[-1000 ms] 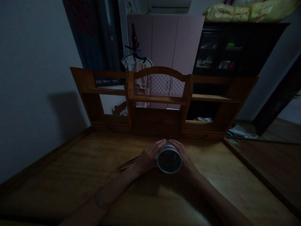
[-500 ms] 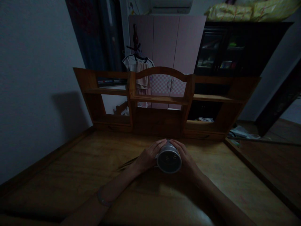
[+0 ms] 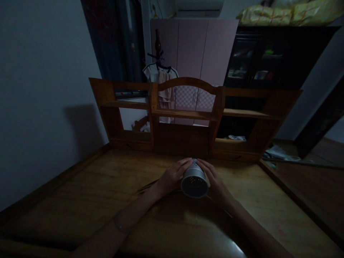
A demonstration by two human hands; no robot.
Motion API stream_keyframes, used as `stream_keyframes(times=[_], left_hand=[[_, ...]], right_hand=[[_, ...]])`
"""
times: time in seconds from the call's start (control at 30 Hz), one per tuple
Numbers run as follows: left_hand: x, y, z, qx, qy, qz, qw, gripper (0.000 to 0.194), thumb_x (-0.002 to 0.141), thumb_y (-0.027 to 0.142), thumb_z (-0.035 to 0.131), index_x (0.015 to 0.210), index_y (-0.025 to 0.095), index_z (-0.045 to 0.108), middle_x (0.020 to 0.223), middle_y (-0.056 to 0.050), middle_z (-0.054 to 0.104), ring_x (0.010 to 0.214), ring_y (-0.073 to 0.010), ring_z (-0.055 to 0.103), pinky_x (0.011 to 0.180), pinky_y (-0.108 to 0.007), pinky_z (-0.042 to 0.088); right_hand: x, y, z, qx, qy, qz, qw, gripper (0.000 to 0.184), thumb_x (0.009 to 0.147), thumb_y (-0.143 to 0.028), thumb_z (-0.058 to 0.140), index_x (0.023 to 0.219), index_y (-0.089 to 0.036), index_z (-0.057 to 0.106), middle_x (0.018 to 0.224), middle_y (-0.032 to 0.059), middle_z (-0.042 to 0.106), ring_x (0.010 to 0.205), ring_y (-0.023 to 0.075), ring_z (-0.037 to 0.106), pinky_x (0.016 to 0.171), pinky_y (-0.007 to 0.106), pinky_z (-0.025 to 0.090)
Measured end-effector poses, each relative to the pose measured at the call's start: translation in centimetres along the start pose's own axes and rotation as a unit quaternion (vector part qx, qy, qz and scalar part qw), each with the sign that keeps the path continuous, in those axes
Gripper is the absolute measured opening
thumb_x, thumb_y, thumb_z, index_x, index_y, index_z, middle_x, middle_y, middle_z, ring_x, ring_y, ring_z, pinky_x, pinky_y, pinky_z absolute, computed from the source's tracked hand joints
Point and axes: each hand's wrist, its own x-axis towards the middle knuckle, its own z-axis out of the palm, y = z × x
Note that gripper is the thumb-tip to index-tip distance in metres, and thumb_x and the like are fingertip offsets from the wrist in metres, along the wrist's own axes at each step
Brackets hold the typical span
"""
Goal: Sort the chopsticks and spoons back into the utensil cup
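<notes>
L fingers (image 3: 183, 165) & R fingers (image 3: 208, 167) clasp rnd, perf'd metal-look cup (image 3: 194, 173) above wood desk (image 3: 113, 182)

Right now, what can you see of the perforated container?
The perforated container is grey, metallic-looking and round, with small holes and a rimmed open mouth facing this view. It is tipped, clasped between the left hand and right hand over the tabletop. Its inside is dark; contact with the tabletop is unclear.

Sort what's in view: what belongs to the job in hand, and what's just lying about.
In the job:
- metal cup, held between left hand and right hand
- thin sticks near the left hand, probably

Just about:
- hanging clothes
- yellow bags
- wooden shelf
- pink wardrobe
</notes>
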Motion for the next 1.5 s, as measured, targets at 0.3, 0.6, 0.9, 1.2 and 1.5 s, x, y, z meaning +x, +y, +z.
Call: stream_keyframes(times=[0.3,0.6,0.9,1.2,1.5], left_hand=[[0.03,0.27,-0.05,-0.003,0.004,0.002,1.000,0.066,0.090,0.020,0.054,0.147,0.021,0.021,0.144,-0.013,0.036,0.134,-0.0248,0.036,0.109,-0.044,0.040],[0.12,0.22,0.06,-0.032,0.001,-0.006,0.999,0.068,0.089,0.020,0.055,0.148,0.021,0.020,0.146,-0.013,0.033,0.135,-0.0243,0.034,0.111,-0.044,0.037],[-0.02,0.00,0.45,-0.041,0.000,-0.003,0.999,0.070,0.089,0.020,0.055,0.148,0.020,0.018,0.146,-0.013,0.033,0.135,-0.0253,0.034,0.111,-0.045,0.037],[0.15,0.34,0.37,-0.037,0.007,-0.007,0.999,0.074,0.086,0.018,0.058,0.148,0.019,0.018,0.146,-0.014,0.033,0.135,-0.0266,0.033,0.111,-0.047,0.036],[0.08,0.38,0.52,-0.046,0.011,0.002,0.999,0.077,0.085,0.016,0.059,0.149,0.019,0.016,0.147,-0.014,0.030,0.137,-0.0273,0.030,0.112,-0.048,0.035]], right_hand=[[-0.04,0.07,0.29,-0.012,0.011,-0.009,1.000,0.076,0.084,-0.014,0.058,0.149,-0.027,0.022,0.147,0.0108,0.033,0.134,0.0281,0.034,0.110,0.050,0.035],[-0.06,0.37,0.26,-0.016,0.014,-0.009,1.000,0.073,0.084,-0.010,0.054,0.148,-0.027,0.024,0.146,0.0094,0.035,0.134,0.0261,0.035,0.111,0.047,0.035],[-0.01,0.30,0.20,-0.009,0.016,-0.002,1.000,0.080,0.078,-0.015,0.065,0.148,-0.025,0.026,0.146,0.0098,0.035,0.134,0.0278,0.035,0.111,0.045,0.036],[0.16,-0.33,-0.16,0.001,0.008,0.003,1.000,0.083,0.077,-0.015,0.065,0.149,-0.026,0.023,0.147,0.0091,0.033,0.135,0.0278,0.033,0.111,0.046,0.034],[0.12,-0.19,-0.31,0.020,-0.003,0.010,1.000,0.085,0.077,-0.019,0.067,0.149,-0.026,0.022,0.148,0.0099,0.032,0.135,0.0286,0.032,0.111,0.048,0.034]])
